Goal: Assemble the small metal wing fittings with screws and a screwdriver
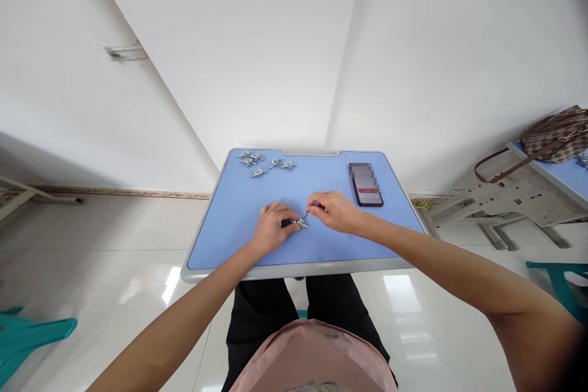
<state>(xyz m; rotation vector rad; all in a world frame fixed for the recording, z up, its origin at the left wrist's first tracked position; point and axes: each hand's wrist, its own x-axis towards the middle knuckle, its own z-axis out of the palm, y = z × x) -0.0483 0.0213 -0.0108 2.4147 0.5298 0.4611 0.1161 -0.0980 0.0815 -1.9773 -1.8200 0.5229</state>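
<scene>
On the blue desktop, my left hand [274, 225] pinches a small silver metal part [301, 222] between thumb and fingers. My right hand [337, 211] is closed around a small tool, most likely a screwdriver [306, 215]; its thin metal shaft points down at the metal part, while the fingers hide most of the handle. Whether the tip touches the part is too small to tell. Farther back on the left lie several similar metal parts [258, 173], some bunched together near the corner.
A phone [369, 190] with a lit screen lies on the right of the blue desk [220, 239]. White walls stand behind. At right, a second desk holds a checkered handbag [555, 135]. Green stools [32, 340] show at both sides.
</scene>
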